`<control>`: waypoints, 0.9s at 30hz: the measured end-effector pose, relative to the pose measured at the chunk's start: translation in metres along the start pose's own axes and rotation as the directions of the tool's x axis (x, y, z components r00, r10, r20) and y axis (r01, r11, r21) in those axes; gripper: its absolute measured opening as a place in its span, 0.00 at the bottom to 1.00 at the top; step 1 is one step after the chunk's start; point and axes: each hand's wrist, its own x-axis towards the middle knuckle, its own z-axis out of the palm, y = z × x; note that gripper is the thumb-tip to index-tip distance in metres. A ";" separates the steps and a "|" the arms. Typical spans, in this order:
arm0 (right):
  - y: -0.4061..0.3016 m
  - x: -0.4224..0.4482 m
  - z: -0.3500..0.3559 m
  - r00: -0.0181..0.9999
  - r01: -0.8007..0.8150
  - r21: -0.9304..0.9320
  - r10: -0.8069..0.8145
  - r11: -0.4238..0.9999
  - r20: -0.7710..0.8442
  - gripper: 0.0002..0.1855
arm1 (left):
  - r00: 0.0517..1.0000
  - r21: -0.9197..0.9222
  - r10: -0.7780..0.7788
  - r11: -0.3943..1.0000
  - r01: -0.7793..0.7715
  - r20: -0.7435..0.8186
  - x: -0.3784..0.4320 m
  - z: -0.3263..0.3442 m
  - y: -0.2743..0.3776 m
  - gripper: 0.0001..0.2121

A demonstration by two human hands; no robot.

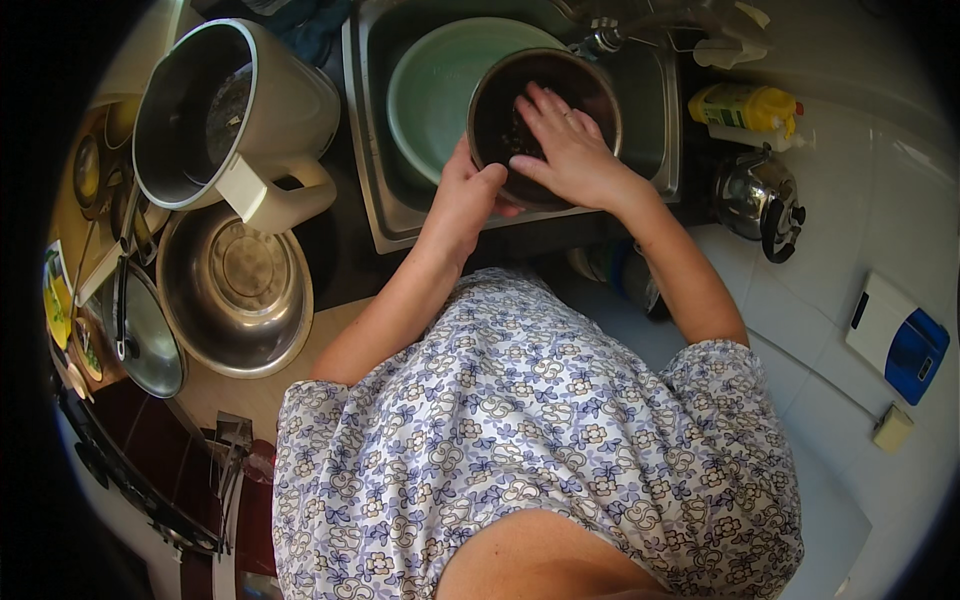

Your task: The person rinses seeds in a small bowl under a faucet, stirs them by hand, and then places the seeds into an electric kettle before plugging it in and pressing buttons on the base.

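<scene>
A round dark-lined pot or bowl (491,105) is held tilted over the front of the stainless steel sink (390,240). My left hand (471,184) grips its near left rim, thumb on top. Inside it, my right hand (559,139) lies with fingers spread and holds nothing; whether the fingertips touch the inner wall I cannot tell. Small light specks show on the dark interior beside that hand. Behind the pot, a pale green plastic basin (427,90) sits in the sink, partly covered by the pot.
Left of the sink stands a tall white-handled pot (300,97), beside a steel bowl (240,300) and a glass lid (150,337). At the sink's back is the faucet (600,37). To the right are a yellow bottle (742,109) and a steel kettle (754,191).
</scene>
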 end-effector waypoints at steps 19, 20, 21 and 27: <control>0.018 0.010 -0.016 0.920 -0.238 0.909 0.222 -0.343 0.324 0.21 | 0.999 0.011 -0.023 1.000 0.024 -0.031 0.001 0.004 -0.001 0.18; 0.013 0.010 -0.014 0.914 -0.228 0.947 0.287 -0.226 0.288 0.22 | 0.999 0.009 -0.023 1.000 0.023 -0.023 0.001 0.005 0.000 0.18; 0.011 0.011 -0.013 0.907 -0.220 0.970 0.344 -0.103 0.243 0.24 | 1.000 0.006 -0.021 1.000 0.021 -0.017 0.001 0.005 0.000 0.18; 0.022 0.010 -0.010 0.901 -0.224 0.949 0.324 -0.223 0.289 0.26 | 0.999 0.014 -0.039 0.999 0.039 0.004 0.004 0.004 0.004 0.22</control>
